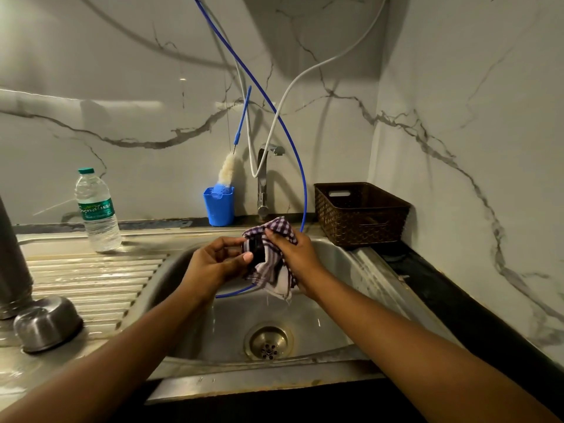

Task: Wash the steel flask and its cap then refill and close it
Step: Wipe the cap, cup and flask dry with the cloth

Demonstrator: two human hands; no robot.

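Note:
Over the steel sink (pixel 335 355) my left hand (pixel 213 264) grips a small dark cap (pixel 258 250) with thumb and fingers. My right hand (pixel 294 254) holds a purple-checked cloth (pixel 274 270) wrapped against the cap's far side; water drips from the cloth's lower corner. The steel flask body (pixel 12 264) stands at the far left edge on the draining board, only partly in view. An upturned steel cup (pixel 45 323) lies beside its base.
A water bottle (pixel 96 210) stands on the wet draining board. A blue holder (pixel 219 206) with a bottle brush, the tap (pixel 263 184), blue and white hoses (pixel 303 190) and a brown basket (pixel 360 213) line the back. The drain (pixel 268 343) sits below my hands.

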